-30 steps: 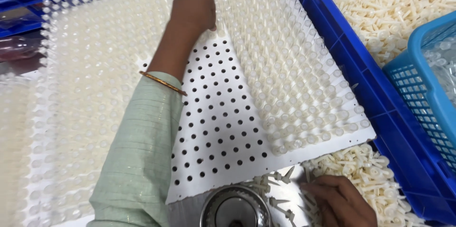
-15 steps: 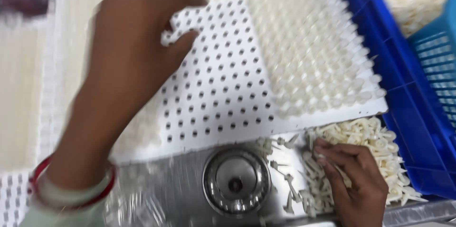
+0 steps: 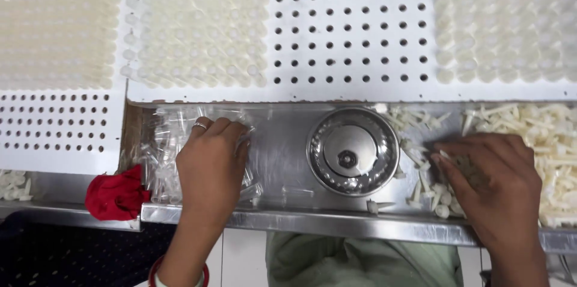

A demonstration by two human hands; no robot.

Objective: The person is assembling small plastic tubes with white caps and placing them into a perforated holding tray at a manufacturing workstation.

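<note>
1. Left hand [image 3: 210,161]: lies palm down on a heap of clear tubes [image 3: 168,143], fingers curled together over them; whether any tube is pinched I cannot tell. A ring sits on one finger, bangles at the wrist.
2. Clear tubes: small, thin-walled, see-through plastic, lying under and to the left of the left hand on the steel table [image 3: 282,143]. Judged light, stiff, slippery and prone to roll; best gathered several at a time, by the middle of the body.
3. Right hand [image 3: 490,179]: fingers bent together on a scatter of white pegs [image 3: 421,170], fingertips touching them; a closed grip is not visible.
4. White pegs: small opaque plastic pieces, under the right hand and piled thickly to its right. Judged light, hard and not fragile; easily scooped or picked singly by the stem.
5. Steel dish [image 3: 353,150]: round, between the two hands.
6. Perforated board [image 3: 348,28]: white, beyond both hands, partly filled with upright pieces.
7. Red cloth [image 3: 115,195]: left of the left hand, at the table's edge.
8. Packages, labels, signs: none in view.
</note>
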